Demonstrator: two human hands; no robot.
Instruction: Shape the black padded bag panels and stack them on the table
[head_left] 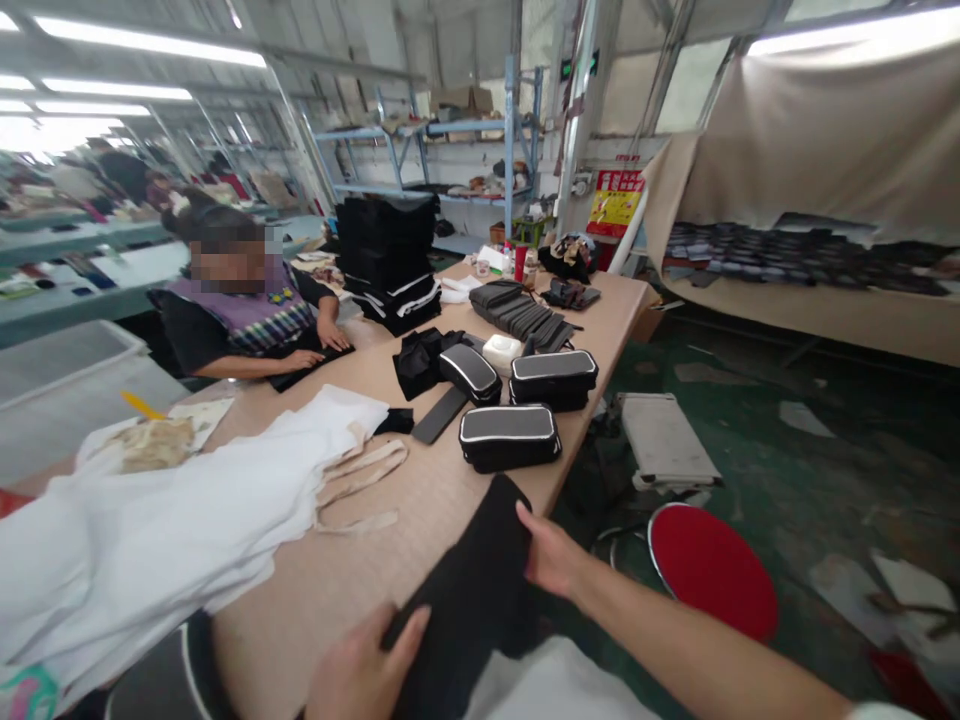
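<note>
A black fabric piece [469, 590] stretches between my two hands at the near edge of the table. My left hand [367, 660] grips its lower left side, thumb on top. At the upper right end, my right hand [551, 550] pinches it, thumb on the face and fingers behind. Some white material [555, 685] shows beneath it by my body. Just beyond lie stacks of dark grey panels with white piping [510, 425], with another piped stack [555, 370] behind and a single curved one [471, 370] beside it.
White fabric sheets [187, 490] cover the table's left side, near beige straps [360, 480]. Across the table [337, 580], a person [240, 300] handles a black piece. Tall black stacks [386, 255] stand beyond. A red stool [712, 570] is on the floor at right.
</note>
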